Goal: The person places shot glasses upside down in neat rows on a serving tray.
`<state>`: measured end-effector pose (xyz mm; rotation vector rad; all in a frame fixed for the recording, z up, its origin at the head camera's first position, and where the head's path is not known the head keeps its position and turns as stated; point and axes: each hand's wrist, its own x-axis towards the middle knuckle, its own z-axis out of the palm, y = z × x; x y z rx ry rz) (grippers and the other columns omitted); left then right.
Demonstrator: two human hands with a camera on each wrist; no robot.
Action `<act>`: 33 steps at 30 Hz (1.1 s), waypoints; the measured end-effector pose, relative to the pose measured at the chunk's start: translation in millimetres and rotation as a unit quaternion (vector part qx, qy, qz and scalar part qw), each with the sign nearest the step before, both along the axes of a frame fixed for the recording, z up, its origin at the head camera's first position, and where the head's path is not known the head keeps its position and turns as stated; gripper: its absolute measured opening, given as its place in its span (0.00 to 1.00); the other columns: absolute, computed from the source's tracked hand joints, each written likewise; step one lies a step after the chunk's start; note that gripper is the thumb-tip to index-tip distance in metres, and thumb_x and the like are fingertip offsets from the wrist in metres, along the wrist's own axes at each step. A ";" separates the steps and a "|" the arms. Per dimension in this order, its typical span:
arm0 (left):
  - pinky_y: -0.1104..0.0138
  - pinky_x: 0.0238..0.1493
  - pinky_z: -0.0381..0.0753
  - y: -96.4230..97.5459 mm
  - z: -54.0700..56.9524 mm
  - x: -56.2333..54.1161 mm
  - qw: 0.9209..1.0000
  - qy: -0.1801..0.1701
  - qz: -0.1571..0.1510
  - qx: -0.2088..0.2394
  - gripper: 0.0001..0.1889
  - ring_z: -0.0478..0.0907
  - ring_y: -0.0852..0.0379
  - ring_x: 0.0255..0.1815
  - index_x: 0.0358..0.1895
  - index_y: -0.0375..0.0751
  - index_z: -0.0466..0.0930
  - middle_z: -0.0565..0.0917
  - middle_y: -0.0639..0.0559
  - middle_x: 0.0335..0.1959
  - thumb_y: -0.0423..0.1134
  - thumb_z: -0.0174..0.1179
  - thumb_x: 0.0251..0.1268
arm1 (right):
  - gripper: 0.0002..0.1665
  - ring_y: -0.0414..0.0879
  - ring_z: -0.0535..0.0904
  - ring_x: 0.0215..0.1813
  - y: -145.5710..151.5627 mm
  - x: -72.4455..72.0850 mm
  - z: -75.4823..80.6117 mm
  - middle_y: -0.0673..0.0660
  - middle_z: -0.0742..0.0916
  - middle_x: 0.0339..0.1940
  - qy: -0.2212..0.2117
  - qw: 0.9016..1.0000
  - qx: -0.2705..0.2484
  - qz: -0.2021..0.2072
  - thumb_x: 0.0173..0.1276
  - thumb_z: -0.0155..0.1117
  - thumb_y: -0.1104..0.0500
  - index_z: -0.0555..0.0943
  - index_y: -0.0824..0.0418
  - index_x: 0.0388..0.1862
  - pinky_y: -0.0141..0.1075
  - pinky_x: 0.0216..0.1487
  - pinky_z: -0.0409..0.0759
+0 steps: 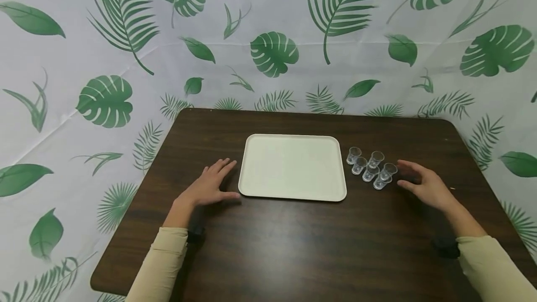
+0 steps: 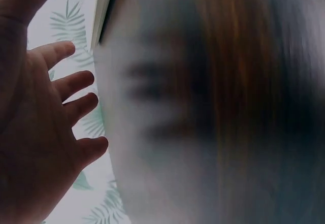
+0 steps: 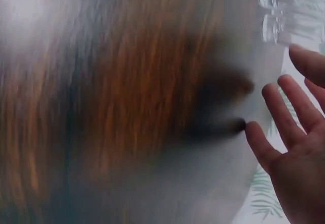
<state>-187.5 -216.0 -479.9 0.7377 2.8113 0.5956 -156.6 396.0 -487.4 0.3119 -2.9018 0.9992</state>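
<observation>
Six small clear cups with flared rims (image 1: 371, 173) stand in a tight cluster on the dark brown wood-grain tabletop (image 1: 268, 255), just right of a cream rectangular tray with rounded corners (image 1: 292, 168). The cluster's long axis slants from far left to near right, so its near end points toward the right hand (image 1: 425, 189). From that hand, the cups lie leftward and slightly farther off, just beyond the thumb and fingertips, with a small gap showing; it is clearly the nearer of the two. Its fingers are loosely spread and it has hold of nothing. The tray's long axis runs left to right, and beyond its opposite short side is the left hand (image 1: 211, 183), fingers splayed, likewise holding nothing; whether its thumb tip touches the tray's near-left corner, I cannot tell. Behind the tabletop hangs a white cloth printed with green leaves (image 1: 235, 50).
</observation>
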 end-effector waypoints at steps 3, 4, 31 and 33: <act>0.36 0.69 0.46 8.1 -6.8 -1.6 1.000 -0.007 -0.003 0.002 0.55 0.47 0.39 0.77 0.79 0.46 0.51 0.54 0.39 0.77 0.68 0.66 0.52 | 0.33 0.64 0.76 0.54 -3.1 -2.4 -3.6 0.71 0.80 0.58 -0.008 1.000 -0.013 -0.015 0.68 0.67 0.60 0.70 0.70 0.68 0.34 0.46 0.74; 0.36 0.69 0.46 9.9 -8.9 -1.2 1.000 -0.009 -0.003 0.002 0.55 0.48 0.38 0.77 0.79 0.45 0.52 0.54 0.38 0.77 0.67 0.66 0.53 | 0.32 0.63 0.77 0.54 -4.2 -3.3 -4.3 0.71 0.80 0.58 -0.012 1.000 -0.015 -0.021 0.69 0.67 0.58 0.71 0.70 0.68 0.34 0.45 0.74; 0.33 0.67 0.45 21.2 -13.2 0.0 0.999 -0.025 0.016 0.013 0.48 0.48 0.37 0.77 0.78 0.47 0.54 0.54 0.37 0.77 0.63 0.64 0.59 | 0.33 0.62 0.70 0.62 -15.7 -11.0 -19.0 0.71 0.79 0.61 -0.081 0.989 -0.077 -0.095 0.65 0.69 0.45 0.78 0.66 0.61 0.59 0.59 0.64; 0.33 0.67 0.45 20.2 -12.9 0.4 1.000 -0.025 0.015 0.012 0.48 0.48 0.37 0.77 0.78 0.47 0.54 0.53 0.37 0.77 0.63 0.64 0.59 | 0.35 0.65 0.68 0.64 -16.3 -11.9 -19.4 0.71 0.77 0.63 -0.093 0.988 -0.082 -0.091 0.65 0.69 0.44 0.77 0.66 0.62 0.62 0.60 0.62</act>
